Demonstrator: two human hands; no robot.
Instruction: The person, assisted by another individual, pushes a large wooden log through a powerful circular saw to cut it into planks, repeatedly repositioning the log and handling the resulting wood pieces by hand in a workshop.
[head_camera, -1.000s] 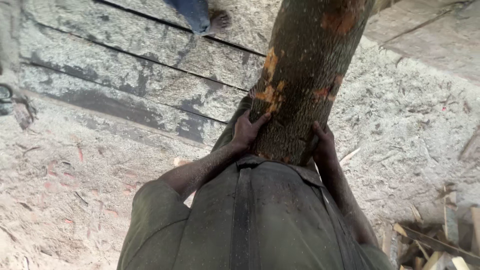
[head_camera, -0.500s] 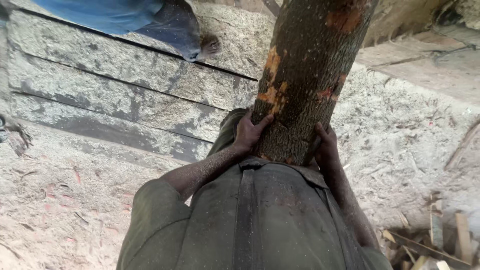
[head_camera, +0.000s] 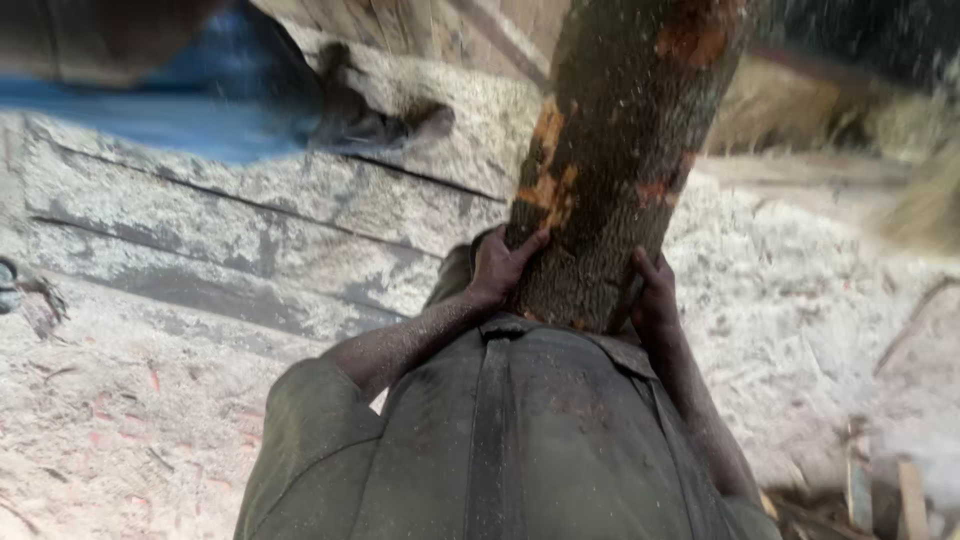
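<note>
Since the earlier frame, another person's blue-trousered leg (head_camera: 200, 90) has come nearer over the sawdust-covered floor (head_camera: 150, 400), while the log (head_camera: 620, 150) is gripped against the body by the left hand (head_camera: 497, 268) and right hand (head_camera: 655, 300).

A log (head_camera: 620, 160) runs away from the person's chest toward the top of the view, its near end against the shirt (head_camera: 520, 440). The left hand (head_camera: 500, 265) lies on the log's left side and the right hand (head_camera: 655, 300) on its right side, both near that end. Planks (head_camera: 230, 240) lie to the left of the log, side by side, reaching under it. Beyond them, at the upper left, stands another person's foot (head_camera: 400, 120). Sawdust (head_camera: 800, 290) covers the ground to the right of the log. Wood scraps (head_camera: 880, 490) lie at the lower right, beside the right forearm.
</note>
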